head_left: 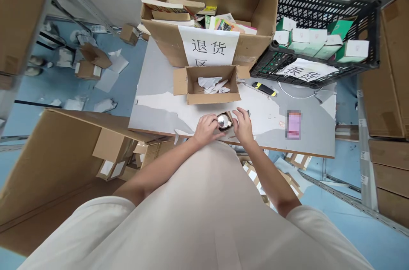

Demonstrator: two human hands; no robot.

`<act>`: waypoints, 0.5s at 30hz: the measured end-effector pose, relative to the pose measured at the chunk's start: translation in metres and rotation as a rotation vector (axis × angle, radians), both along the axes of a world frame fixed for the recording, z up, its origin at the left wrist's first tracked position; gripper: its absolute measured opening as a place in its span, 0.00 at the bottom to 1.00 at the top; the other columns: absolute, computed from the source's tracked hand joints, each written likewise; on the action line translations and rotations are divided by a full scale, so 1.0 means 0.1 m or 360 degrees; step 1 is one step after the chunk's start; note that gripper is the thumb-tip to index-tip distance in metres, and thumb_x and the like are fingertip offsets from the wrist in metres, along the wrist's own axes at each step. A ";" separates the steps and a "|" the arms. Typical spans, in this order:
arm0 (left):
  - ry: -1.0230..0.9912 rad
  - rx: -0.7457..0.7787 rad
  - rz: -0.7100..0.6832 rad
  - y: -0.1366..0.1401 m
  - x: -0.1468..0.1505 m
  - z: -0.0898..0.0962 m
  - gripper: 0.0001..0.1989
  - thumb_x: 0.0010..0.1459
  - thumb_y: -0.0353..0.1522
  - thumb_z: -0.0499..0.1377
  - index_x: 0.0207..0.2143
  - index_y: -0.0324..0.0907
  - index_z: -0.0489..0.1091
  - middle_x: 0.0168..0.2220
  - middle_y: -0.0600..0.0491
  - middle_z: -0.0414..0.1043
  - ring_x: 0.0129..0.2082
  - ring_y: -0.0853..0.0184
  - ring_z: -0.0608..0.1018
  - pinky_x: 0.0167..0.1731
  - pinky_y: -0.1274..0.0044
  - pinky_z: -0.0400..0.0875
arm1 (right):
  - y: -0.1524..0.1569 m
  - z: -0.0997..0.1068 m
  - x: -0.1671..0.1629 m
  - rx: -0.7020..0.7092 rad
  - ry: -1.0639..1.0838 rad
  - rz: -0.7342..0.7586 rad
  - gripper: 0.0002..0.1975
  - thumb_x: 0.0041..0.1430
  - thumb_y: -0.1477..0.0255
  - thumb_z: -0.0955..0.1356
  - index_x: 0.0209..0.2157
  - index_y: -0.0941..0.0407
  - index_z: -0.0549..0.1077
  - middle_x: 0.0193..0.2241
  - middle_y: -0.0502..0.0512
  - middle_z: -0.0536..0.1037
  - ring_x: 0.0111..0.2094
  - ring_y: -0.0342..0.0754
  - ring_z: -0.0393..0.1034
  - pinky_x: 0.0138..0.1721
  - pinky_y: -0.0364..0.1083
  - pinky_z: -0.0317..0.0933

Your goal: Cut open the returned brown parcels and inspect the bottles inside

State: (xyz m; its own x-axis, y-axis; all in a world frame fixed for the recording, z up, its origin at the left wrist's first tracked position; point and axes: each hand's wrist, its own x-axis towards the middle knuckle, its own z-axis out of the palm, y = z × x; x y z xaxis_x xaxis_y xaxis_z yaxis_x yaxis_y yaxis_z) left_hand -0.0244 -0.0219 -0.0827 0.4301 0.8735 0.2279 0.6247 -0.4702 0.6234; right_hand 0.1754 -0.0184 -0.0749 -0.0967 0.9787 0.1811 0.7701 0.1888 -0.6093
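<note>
both forearms (166, 168) angle inward, the left hand (205, 130) curled near the half-curled right hand (243, 127).

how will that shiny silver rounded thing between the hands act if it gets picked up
The shiny silver rounded thing may feel slippery, given its glossy highlights. Its curved outline suggests it could roll, though its underside is hidden. It looks metallic, so probably stiff; weight is unclear.

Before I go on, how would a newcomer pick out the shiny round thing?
On the table, find the big brown carton with the white sign. Come nearer, past the smaller open carton of crumpled paper, to the left hand and right hand. The shiny round thing is between them, its silvery gleam unlike the cartons' dull brown.
</note>
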 end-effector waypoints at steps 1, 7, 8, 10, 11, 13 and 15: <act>-0.0013 -0.0002 0.0003 -0.02 -0.03 -0.01 0.21 0.50 0.51 0.63 0.29 0.43 0.68 0.43 0.44 0.72 0.49 0.55 0.73 0.50 0.62 0.66 | 0.00 0.03 0.01 0.0055 -0.0134 0.0128 0.17 0.64 0.75 0.58 0.48 0.55 0.72 0.53 0.64 0.71 0.57 0.55 0.63 0.59 0.59 0.56; -0.0290 -0.0165 0.0204 -0.14 -0.04 -0.05 0.16 0.52 0.41 0.64 0.27 0.42 0.62 0.56 0.38 0.64 0.61 0.53 0.65 0.54 0.62 0.66 | 0.17 0.35 0.10 0.0110 -0.0698 0.1087 0.12 0.60 0.79 0.63 0.41 0.57 0.75 0.50 0.60 0.75 0.53 0.54 0.64 0.59 0.57 0.49; -0.0327 -0.0216 0.0193 -0.14 -0.03 -0.06 0.15 0.52 0.39 0.64 0.27 0.43 0.62 0.57 0.39 0.64 0.60 0.55 0.66 0.54 0.63 0.67 | 0.22 0.42 0.10 0.0076 -0.0787 0.1139 0.11 0.60 0.79 0.64 0.41 0.57 0.75 0.51 0.60 0.74 0.52 0.54 0.64 0.55 0.55 0.53; -0.0370 -0.0277 0.0134 -0.11 0.00 -0.09 0.14 0.51 0.37 0.64 0.27 0.43 0.61 0.56 0.40 0.65 0.58 0.58 0.70 0.53 0.65 0.69 | 0.34 0.55 0.06 0.0002 -0.0978 0.1232 0.11 0.60 0.79 0.64 0.42 0.57 0.74 0.51 0.61 0.74 0.49 0.55 0.65 0.46 0.52 0.56; -0.0382 -0.0280 0.0104 -0.08 0.00 -0.11 0.14 0.50 0.36 0.65 0.27 0.44 0.60 0.56 0.40 0.65 0.57 0.58 0.71 0.52 0.66 0.69 | 0.40 0.61 0.03 -0.0024 -0.1068 0.1296 0.11 0.60 0.79 0.63 0.43 0.57 0.74 0.49 0.61 0.74 0.47 0.54 0.66 0.43 0.51 0.55; -0.0397 -0.0256 0.0075 -0.03 0.01 -0.16 0.14 0.49 0.35 0.65 0.27 0.44 0.60 0.56 0.40 0.66 0.56 0.59 0.71 0.52 0.66 0.69 | 0.49 0.69 -0.05 -0.0039 -0.1213 0.1447 0.12 0.62 0.80 0.62 0.44 0.57 0.73 0.45 0.61 0.75 0.43 0.52 0.66 0.40 0.49 0.53; -0.0404 -0.0247 0.0067 0.02 0.02 -0.20 0.14 0.47 0.33 0.65 0.28 0.44 0.60 0.55 0.40 0.67 0.56 0.58 0.72 0.50 0.66 0.70 | 0.55 0.72 -0.15 -0.0012 -0.1315 0.1569 0.13 0.63 0.80 0.61 0.46 0.58 0.71 0.43 0.61 0.75 0.42 0.51 0.66 0.39 0.48 0.52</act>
